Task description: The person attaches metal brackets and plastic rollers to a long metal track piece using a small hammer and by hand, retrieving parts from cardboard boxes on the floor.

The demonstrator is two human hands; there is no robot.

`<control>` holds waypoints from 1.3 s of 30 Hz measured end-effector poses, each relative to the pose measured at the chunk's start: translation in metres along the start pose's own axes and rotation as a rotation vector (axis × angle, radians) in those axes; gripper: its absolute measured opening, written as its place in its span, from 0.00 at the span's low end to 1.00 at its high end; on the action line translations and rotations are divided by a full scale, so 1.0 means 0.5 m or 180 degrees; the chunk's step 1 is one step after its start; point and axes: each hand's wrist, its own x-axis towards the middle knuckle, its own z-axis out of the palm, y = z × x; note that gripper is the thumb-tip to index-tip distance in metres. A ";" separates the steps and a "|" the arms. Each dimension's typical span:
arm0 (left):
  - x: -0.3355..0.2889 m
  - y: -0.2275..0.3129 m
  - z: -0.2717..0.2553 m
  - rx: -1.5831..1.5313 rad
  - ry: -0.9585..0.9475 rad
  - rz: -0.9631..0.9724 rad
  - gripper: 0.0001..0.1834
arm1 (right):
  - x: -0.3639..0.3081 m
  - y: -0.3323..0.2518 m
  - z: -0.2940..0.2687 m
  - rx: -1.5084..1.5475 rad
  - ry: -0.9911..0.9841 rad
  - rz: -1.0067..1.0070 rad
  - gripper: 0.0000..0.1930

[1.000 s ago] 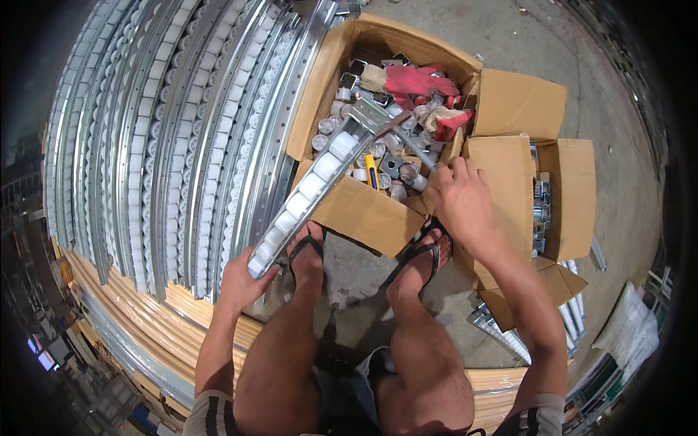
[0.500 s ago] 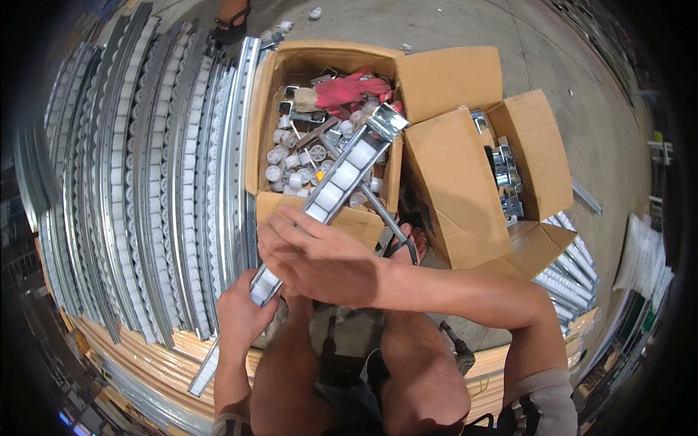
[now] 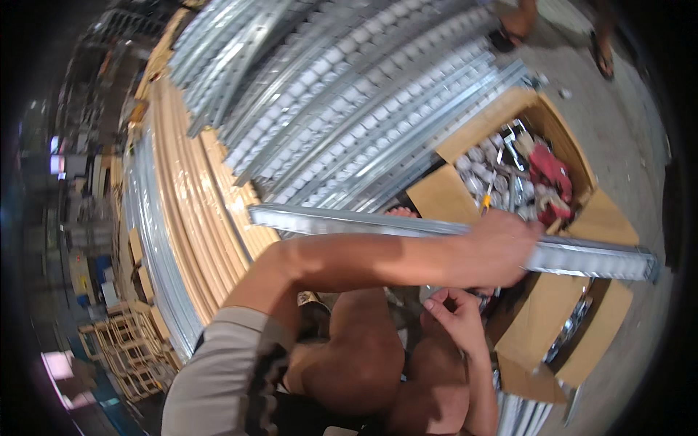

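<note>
A metal roller track [image 3: 349,224] with white rollers lies crosswise in front of me, from the pallet side at left to above the cartons at right. My left hand [image 3: 498,249] reaches over and is wrapped round the track right of its middle. Just below, my right hand [image 3: 459,317] has thumb and fingers pinched together over my knee; a small pale thing may be at the fingertips, too blurred to name. Beyond the track, an open carton [image 3: 486,125] holds loose white rollers [image 3: 476,174], red gloves [image 3: 549,173] and a yellow-handled tool [image 3: 486,199].
Stacked roller tracks [image 3: 327,91] fill the upper left. Plastic-wrapped tan tubes [image 3: 190,196] run along the left. A second open carton [image 3: 534,323] with metal parts stands at lower right, near more tracks [image 3: 525,414]. Another person's feet [image 3: 602,57] are at upper right.
The view has swung round to the left. The track now lies crosswise instead of slanting away. My right hand has come off the track; my left hand grips it farther right.
</note>
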 end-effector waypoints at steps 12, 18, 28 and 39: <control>0.350 0.358 -0.022 -0.0185 0.0250 0.1180 0.36 | 0.097 -0.016 -0.013 0.3834 0.1685 -0.1378 0.23; 0.268 0.290 -0.134 -0.0853 -0.0229 0.1507 0.45 | -0.037 -0.131 -0.211 0.3251 0.2683 -0.3212 0.23; 0.110 0.049 -0.027 -0.2338 -0.2744 0.0390 0.39 | -0.252 -0.029 -0.378 0.3775 0.3404 -0.3364 0.25; 0.133 0.120 0.062 -0.1825 -0.3253 0.0582 0.41 | -0.280 0.097 -0.335 0.4187 0.4217 -0.3032 0.25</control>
